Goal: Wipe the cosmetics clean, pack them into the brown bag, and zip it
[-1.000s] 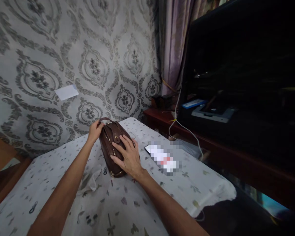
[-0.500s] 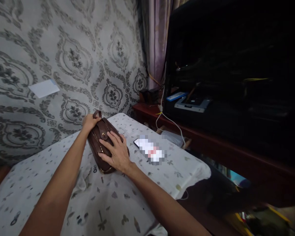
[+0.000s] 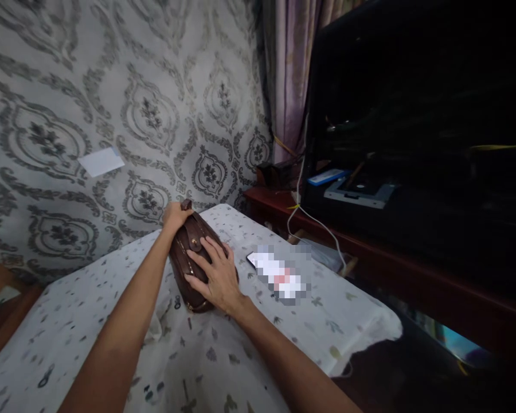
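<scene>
A brown leather handbag (image 3: 178, 265) with gold-coloured zips and a small clasp lies on the patterned white cloth. At its far end, beside the short handle loop, my left hand (image 3: 176, 218) is closed around the bag's edge; some of its fingers are hidden behind the bag. My right hand (image 3: 217, 275) rests on the bag's upper face, fingers spread and stretched out near the clasp. Just right of the bag is a phone (image 3: 279, 275) with a lit, blurred-out screen, untouched by either hand.
The white cloth (image 3: 318, 321) covers the surface and hangs over its right edge. Past that edge stands a dark red wooden cabinet (image 3: 370, 246) with a big black screen (image 3: 413, 103). A white cable (image 3: 322, 223) dangles there. Patterned wallpaper (image 3: 150, 109) rises behind.
The view has turned slightly left, so everything appears further right. Both hands keep their places on the handbag, which has not visibly moved on the cloth.
</scene>
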Demonstrator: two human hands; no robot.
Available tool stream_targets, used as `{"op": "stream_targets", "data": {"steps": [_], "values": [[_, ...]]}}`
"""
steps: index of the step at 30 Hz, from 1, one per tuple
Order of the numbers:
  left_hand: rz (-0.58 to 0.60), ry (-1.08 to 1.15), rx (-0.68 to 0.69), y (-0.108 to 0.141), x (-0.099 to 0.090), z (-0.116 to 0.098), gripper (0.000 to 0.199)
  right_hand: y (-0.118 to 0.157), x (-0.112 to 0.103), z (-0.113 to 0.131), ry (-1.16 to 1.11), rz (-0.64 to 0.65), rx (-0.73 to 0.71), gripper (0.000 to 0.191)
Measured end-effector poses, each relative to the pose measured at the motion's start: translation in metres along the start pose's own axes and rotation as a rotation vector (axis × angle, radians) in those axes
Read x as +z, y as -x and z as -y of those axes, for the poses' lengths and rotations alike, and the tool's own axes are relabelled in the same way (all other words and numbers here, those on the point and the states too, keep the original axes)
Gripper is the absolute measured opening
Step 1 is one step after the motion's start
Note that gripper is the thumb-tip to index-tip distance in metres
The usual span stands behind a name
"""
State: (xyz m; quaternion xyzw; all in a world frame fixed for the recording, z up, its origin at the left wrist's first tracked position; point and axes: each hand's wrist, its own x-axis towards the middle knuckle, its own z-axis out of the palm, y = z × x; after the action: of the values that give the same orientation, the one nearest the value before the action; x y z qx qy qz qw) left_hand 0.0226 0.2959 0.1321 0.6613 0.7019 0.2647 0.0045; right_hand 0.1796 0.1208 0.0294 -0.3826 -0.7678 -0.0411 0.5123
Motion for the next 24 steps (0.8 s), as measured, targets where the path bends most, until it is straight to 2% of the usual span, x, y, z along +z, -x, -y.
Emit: {"op": "stream_targets", "data": {"steps": [5, 11, 24], "values": [[-0.027, -0.025, 0.007, 0.003, 0.000, 0.002, 0.026, -0.001, 0.001, -0.002, -0.005, -0.024, -0.030, 0.045], [0.017, -0.012, 0.017, 0.007, 0.002, 0.002, 0.029, 0.000, 0.001, -0.002, 0.001, -0.023, -0.032, 0.046], [-0.023, 0.089, 0.178, 0.012, -0.003, 0.003, 0.028, -0.001, 0.001, -0.002, 0.024, 0.000, -0.018, 0.048]]}}
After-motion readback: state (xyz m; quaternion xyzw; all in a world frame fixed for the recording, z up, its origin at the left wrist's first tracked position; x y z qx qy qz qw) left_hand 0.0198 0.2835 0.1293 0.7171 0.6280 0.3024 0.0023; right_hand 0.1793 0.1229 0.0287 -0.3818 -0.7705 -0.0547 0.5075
